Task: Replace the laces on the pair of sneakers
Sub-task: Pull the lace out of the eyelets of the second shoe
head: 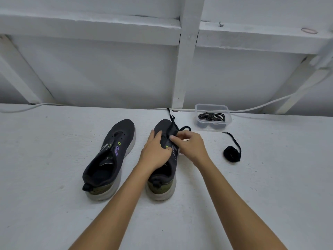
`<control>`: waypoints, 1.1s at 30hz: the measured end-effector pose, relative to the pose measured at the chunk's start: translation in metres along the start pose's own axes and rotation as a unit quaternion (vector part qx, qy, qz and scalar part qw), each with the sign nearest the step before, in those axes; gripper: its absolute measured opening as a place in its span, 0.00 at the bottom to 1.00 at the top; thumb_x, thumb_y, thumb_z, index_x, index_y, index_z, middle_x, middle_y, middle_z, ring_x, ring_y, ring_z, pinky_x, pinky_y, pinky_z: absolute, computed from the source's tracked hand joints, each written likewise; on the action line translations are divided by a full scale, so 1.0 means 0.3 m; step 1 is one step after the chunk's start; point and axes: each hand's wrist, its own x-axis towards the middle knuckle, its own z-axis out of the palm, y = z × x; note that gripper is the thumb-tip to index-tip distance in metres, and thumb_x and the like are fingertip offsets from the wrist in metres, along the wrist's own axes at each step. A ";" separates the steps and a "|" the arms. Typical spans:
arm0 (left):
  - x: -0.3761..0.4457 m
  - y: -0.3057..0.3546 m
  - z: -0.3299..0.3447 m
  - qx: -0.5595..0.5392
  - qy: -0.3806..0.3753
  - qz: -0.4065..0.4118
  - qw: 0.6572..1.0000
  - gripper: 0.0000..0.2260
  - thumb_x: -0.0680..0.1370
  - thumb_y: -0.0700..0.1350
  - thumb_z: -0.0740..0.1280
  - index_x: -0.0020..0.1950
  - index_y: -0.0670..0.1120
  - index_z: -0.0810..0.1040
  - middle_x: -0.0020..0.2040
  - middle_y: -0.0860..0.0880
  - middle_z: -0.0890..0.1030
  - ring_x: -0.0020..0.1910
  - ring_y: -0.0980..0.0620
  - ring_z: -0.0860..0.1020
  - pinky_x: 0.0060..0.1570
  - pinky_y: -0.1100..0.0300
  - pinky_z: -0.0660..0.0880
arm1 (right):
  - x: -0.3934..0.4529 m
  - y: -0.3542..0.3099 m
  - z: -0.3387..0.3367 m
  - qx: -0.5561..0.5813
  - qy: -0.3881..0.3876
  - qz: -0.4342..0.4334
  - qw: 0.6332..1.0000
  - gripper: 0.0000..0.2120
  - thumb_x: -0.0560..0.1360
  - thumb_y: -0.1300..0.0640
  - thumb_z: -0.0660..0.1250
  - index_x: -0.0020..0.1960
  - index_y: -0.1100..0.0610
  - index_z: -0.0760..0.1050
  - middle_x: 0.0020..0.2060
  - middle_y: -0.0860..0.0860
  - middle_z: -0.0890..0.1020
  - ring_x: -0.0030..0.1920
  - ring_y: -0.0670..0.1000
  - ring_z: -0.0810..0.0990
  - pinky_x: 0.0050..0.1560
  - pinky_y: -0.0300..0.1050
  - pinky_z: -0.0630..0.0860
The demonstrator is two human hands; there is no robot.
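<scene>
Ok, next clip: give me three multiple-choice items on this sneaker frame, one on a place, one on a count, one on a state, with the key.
1. Where does the clear plastic container sit?
A. Beyond the right sneaker, near the wall
B. Between the two sneakers
C. At the near edge of the surface

2. How many sneakers are on the white surface?
A. One
B. Two
C. Three

3. What state is the left sneaker in?
A. Fully laced and tied
B. Lying on its side
C. Upright with bare eyelets, no lace

Key:
1 A: it stands past the toe of the right sneaker, with dark laces inside.
2 B: a pair stands side by side.
3 C: its eyelets are open, while the left hand and right hand work a black lace on the other shoe.
</scene>
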 end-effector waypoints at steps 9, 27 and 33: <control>-0.004 -0.001 -0.006 0.001 -0.009 0.000 1.000 0.32 0.79 0.51 0.62 0.82 0.53 0.54 0.83 0.54 0.47 0.78 0.46 0.60 0.74 0.49 0.62 | 0.044 -0.106 -0.051 0.158 0.180 -0.058 0.969 0.04 0.82 0.54 0.66 0.48 0.52 0.74 0.43 0.48 0.80 0.38 0.41 0.82 0.43 0.48 0.83; -0.004 0.003 -0.006 -0.003 -0.014 -0.001 1.000 0.32 0.80 0.51 0.62 0.82 0.53 0.54 0.83 0.52 0.47 0.79 0.46 0.58 0.75 0.51 0.60 | 0.050 -0.070 -0.031 0.113 0.133 -0.047 0.984 0.04 0.81 0.58 0.66 0.47 0.53 0.76 0.42 0.51 0.82 0.40 0.47 0.84 0.37 0.47 0.82; 0.001 -0.001 -0.006 -0.006 -0.018 -0.004 1.000 0.32 0.80 0.50 0.62 0.82 0.52 0.54 0.83 0.52 0.47 0.79 0.46 0.59 0.74 0.52 0.60 | 0.029 -0.053 -0.032 0.148 0.107 0.036 0.982 0.06 0.82 0.53 0.66 0.53 0.56 0.77 0.46 0.52 0.82 0.40 0.47 0.83 0.36 0.42 0.82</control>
